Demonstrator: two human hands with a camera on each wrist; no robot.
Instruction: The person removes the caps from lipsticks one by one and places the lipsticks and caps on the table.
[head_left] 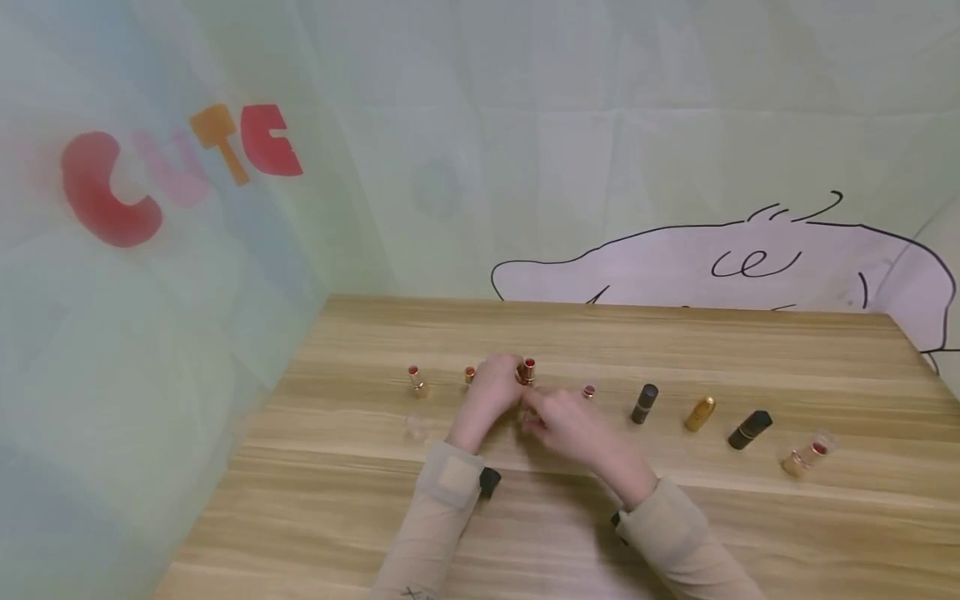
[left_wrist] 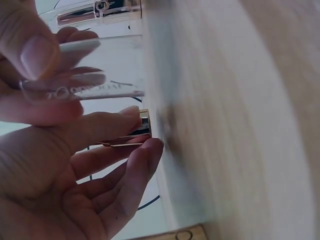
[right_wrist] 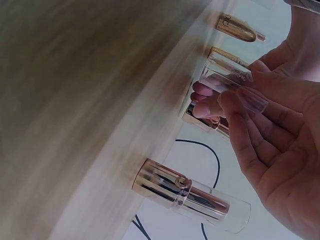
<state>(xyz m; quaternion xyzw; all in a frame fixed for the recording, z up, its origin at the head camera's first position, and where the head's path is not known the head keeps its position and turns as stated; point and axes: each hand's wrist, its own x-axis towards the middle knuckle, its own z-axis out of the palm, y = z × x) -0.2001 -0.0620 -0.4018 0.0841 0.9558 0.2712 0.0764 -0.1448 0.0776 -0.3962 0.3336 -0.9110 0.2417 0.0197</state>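
My left hand [head_left: 493, 385] is at the base of an uncapped red lipstick [head_left: 529, 372], its thumb and fingers pinching the gold-and-dark tube [left_wrist: 145, 122] low at the tabletop. Close beside it, my right hand [head_left: 576, 427] pinches a clear lipstick cap [right_wrist: 227, 72] between thumb and fingers. Lettering shows on that cap [left_wrist: 100, 92] in the left wrist view, where it is held just above the tabletop. Fingers partly hide the lipstick tube in both wrist views. Just right of the hands stands a gold lipstick under a clear cover [right_wrist: 182, 195], mostly hidden behind my right hand in the head view.
Left of the hands stand an uncapped lipstick [head_left: 417, 382] and an orange-tipped one [head_left: 470, 374], with a clear cap [head_left: 416, 428] nearer. Rightward stand a black tube [head_left: 644, 404], a gold tube [head_left: 701, 414], another black tube [head_left: 750, 430] and a clear-topped lipstick [head_left: 804, 458] on the wooden table [head_left: 360, 533].
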